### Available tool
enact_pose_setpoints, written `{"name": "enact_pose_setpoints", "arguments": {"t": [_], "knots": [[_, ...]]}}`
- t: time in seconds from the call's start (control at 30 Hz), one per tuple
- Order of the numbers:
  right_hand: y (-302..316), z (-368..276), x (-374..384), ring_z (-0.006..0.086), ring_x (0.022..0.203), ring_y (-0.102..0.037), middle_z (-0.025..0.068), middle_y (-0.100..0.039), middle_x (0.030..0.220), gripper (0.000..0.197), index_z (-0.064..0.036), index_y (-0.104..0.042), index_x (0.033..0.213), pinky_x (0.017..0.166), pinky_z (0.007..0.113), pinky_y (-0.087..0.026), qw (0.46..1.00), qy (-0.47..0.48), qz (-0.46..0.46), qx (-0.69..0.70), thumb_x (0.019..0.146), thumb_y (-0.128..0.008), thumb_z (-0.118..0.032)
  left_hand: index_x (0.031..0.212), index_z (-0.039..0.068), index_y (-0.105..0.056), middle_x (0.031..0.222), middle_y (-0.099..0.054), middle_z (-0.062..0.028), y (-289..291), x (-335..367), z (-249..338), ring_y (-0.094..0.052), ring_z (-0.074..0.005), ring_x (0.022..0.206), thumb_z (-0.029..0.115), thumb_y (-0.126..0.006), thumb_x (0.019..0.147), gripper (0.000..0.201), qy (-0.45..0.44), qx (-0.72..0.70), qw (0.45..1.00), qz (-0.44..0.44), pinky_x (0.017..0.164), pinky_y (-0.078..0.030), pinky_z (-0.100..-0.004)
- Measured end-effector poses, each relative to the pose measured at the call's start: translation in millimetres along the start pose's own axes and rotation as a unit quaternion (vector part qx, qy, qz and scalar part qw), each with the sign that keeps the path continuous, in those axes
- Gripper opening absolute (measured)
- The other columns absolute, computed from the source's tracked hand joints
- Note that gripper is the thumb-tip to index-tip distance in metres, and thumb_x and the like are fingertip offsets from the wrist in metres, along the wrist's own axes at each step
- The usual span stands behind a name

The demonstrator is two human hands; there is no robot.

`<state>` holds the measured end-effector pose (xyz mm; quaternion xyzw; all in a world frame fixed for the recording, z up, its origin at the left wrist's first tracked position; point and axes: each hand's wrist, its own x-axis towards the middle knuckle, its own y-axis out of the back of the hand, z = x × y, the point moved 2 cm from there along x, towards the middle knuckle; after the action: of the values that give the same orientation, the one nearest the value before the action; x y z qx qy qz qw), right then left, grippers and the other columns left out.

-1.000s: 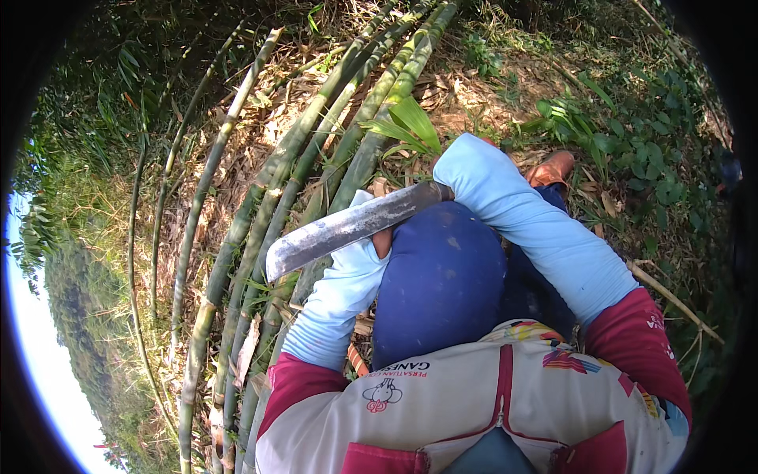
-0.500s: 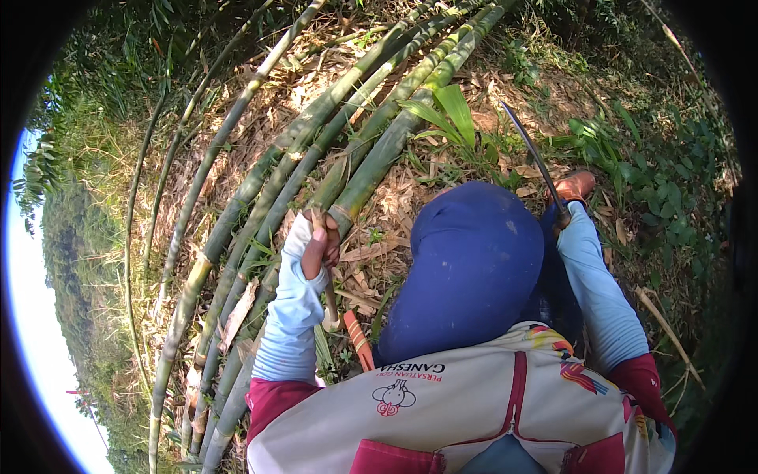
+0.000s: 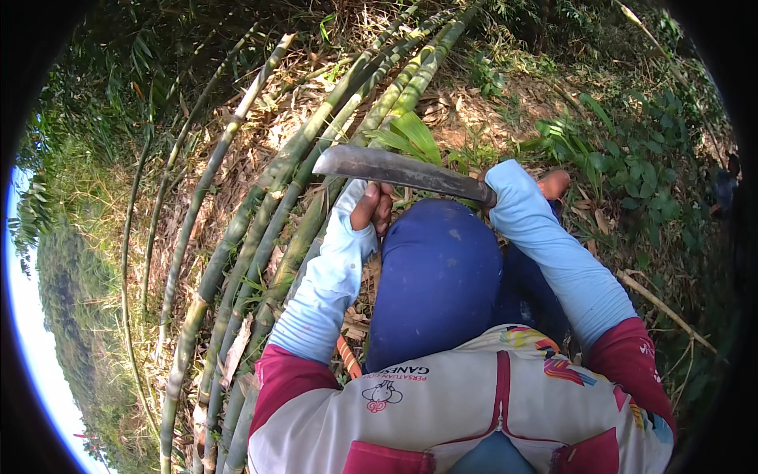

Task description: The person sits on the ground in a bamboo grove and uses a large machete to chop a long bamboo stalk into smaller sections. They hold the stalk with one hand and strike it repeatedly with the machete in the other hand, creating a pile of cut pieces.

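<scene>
A machete with a dark, broad blade lies across the view above my bent knee, its tip to the left. My right hand is closed on its handle, partly hidden by the light blue sleeve. Just under the blade, near its tip half, my left hand is closed with curled fingers beside the knee. What it holds, if anything, is hidden. To its left run several long green bamboo poles, lying side by side.
Dry bamboo leaves litter the ground. A broad-leaved green plant grows ahead of the blade. An orange strip-like object shows by my left thigh. A thin stick lies to the right, and leafy shrubs stand beyond.
The machete has swung from upright at the right to lying crosswise over the knee, as my right hand moved left. My left hand has moved right, away from the bamboo poles.
</scene>
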<state>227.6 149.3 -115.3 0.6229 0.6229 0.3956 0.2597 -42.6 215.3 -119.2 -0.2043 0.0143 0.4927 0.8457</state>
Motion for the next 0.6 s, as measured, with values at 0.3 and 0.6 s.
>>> {"name": "enact_pose_setpoints", "arguments": {"t": [0.3,0.6], "knots": [[-0.9,-44.9,56.7,0.0362,0.062,-0.06,0.018,-0.059,0.066,0.016,-0.0065,-0.064,0.065,0.056,0.041,-0.047,0.984,0.13,-0.072,-0.097,0.066,-0.063,-0.022,0.079,0.012,-0.05,0.057,-0.041,0.0003,-9.0,4.1,-15.4,-0.034,-0.01,0.045,0.046,-0.048,0.096,0.038,-0.007,0.082,0.989,0.123,0.04,-0.026,-0.0249],[-2.6,-60.9,66.1,0.0345,0.063,-0.061,0.0155,-0.06,0.066,0.022,-0.0085,-0.066,0.069,0.056,0.041,-0.047,0.976,0.145,-0.118,-0.108,0.069,-0.063,-0.03,0.107,0.001,-0.059,0.092,-0.065,-0.0124,46.3,2.1,-50.9,-0.062,-0.023,0.085,0.031,-0.055,0.094,0.033,-0.123,0.355,0.915,0.148,0.076,-0.048,-0.0357]]}}
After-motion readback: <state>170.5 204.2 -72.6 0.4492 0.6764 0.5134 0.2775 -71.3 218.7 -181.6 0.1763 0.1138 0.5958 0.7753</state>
